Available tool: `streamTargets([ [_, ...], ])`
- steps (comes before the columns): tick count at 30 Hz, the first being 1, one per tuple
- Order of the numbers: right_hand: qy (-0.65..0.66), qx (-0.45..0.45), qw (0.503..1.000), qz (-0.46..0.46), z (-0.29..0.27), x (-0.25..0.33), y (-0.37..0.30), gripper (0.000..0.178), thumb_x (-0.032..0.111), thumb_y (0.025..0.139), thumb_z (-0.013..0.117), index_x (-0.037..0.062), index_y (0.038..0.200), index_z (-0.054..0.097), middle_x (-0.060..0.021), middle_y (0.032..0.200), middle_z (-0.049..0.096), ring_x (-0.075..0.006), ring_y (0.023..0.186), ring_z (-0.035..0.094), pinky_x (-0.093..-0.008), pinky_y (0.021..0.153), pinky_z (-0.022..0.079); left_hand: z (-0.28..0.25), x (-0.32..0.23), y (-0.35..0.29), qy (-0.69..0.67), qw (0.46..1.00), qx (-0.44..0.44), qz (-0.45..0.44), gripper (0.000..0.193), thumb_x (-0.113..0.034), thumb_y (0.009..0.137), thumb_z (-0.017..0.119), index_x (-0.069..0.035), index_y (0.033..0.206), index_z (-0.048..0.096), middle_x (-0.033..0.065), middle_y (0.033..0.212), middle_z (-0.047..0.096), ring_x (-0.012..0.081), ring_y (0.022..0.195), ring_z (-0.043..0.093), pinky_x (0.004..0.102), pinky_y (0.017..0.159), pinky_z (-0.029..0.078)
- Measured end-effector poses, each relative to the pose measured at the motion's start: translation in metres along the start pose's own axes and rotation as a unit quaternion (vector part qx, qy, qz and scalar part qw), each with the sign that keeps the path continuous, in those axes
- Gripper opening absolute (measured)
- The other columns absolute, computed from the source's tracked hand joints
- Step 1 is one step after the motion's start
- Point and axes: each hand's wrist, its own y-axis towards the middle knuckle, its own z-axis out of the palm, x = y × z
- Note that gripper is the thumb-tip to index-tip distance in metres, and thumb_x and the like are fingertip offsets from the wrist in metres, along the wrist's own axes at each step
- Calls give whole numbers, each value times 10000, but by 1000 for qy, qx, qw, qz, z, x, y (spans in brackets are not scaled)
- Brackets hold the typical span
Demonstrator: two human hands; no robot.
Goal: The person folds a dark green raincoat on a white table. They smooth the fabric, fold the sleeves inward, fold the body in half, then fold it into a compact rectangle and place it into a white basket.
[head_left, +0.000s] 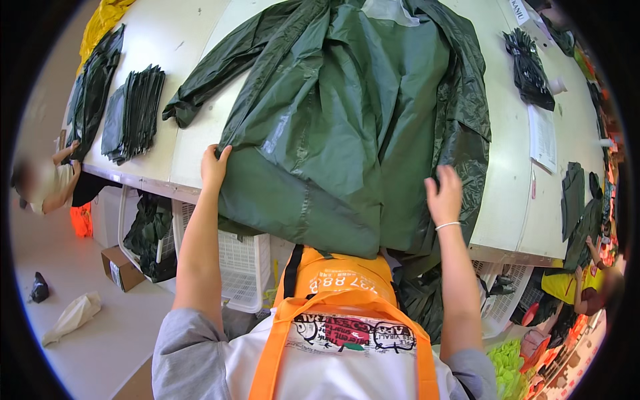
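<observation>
A dark green raincoat [347,140] lies spread over the white table, its hem hanging past the near edge toward me. My left hand [215,167] pinches the coat's left edge near the hem, thumb on top and the other fingers partly hidden. Over the coat's right side is my right hand [445,192], fingers apart and slightly blurred, holding nothing. Whether it touches the fabric, I cannot tell. One coat sleeve [223,63] stretches out to the left across the table. A whitish translucent patch [392,10] shows near the coat's top.
On the table's left lies a stack of folded dark green pieces [135,113]; a dark bundle [528,67] and a paper sheet [543,138] lie right. Below are a white plastic basket [243,267] and a cardboard box [122,269]. Other people work at both sides.
</observation>
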Motion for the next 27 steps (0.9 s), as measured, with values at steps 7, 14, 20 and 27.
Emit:
streamTargets([
  [7,43,-61,996,53,2,-44,-1,148,78,768,629,-2,891,648,-169,1187,571,-345,1089,526,-392,929,443,-93,18,45,-112,982,-140,51,549,-463,896,560,79,837,623,249,689,582,278,605,512,410,611,422],
  [14,304,-183,900,255,-134,-193,5,145,141,862,601,18,928,642,-24,826,636,-113,721,546,-247,659,447,-269,-196,-28,-123,934,-300,152,475,-431,891,590,28,788,663,62,558,512,129,559,429,323,555,375],
  [20,400,74,888,213,-161,-22,3,282,177,870,589,17,1102,592,19,804,574,-106,716,543,-271,673,468,-130,-342,-185,-276,930,41,238,234,-228,861,653,1,888,613,97,813,653,153,749,597,292,702,468],
  [27,548,145,812,138,-52,59,-50,176,175,909,591,10,961,621,-43,736,601,-107,664,570,-243,623,472,17,-301,-265,-528,802,280,2,174,-193,950,535,-58,853,482,-69,687,409,3,630,334,185,528,263],
])
